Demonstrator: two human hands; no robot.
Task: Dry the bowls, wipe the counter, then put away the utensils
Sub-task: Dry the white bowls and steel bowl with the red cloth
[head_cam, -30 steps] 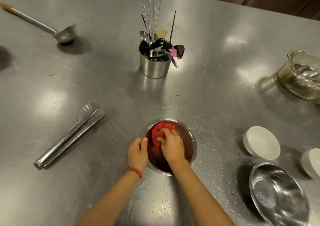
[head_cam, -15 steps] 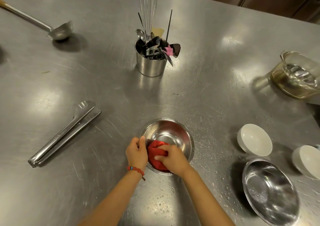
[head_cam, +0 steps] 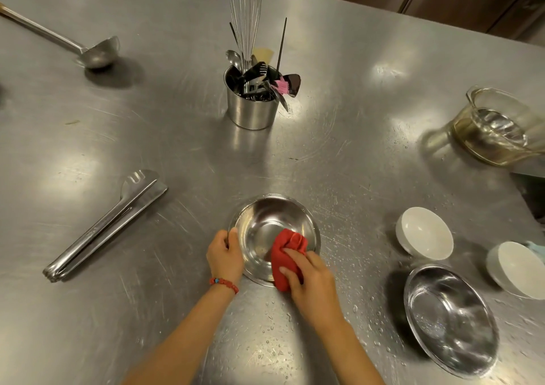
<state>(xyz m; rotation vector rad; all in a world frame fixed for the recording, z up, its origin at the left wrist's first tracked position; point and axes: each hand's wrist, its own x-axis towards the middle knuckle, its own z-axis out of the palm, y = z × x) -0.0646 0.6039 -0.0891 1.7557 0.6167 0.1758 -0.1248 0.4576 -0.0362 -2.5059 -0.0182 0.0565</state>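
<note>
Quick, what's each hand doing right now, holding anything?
Left hand: closed on the rim of the steel bowl.
Right hand: closed on the red cloth, pressing it inside the bowl.

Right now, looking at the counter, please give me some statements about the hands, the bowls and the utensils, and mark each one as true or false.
1. The right hand presses a red cloth against the steel bowl. True.
2. The left hand is lifting the tongs. False: it grips the rim of the steel bowl; the tongs lie untouched on the counter.
3. A whisk stands in the utensil holder. True.
4. The ladle is inside the utensil holder. False: the ladle lies on the counter, far to the left.
5. Water drops show on the counter near the bowls. True.
6. Only one white bowl is visible. False: two white bowls sit on the right.
</note>
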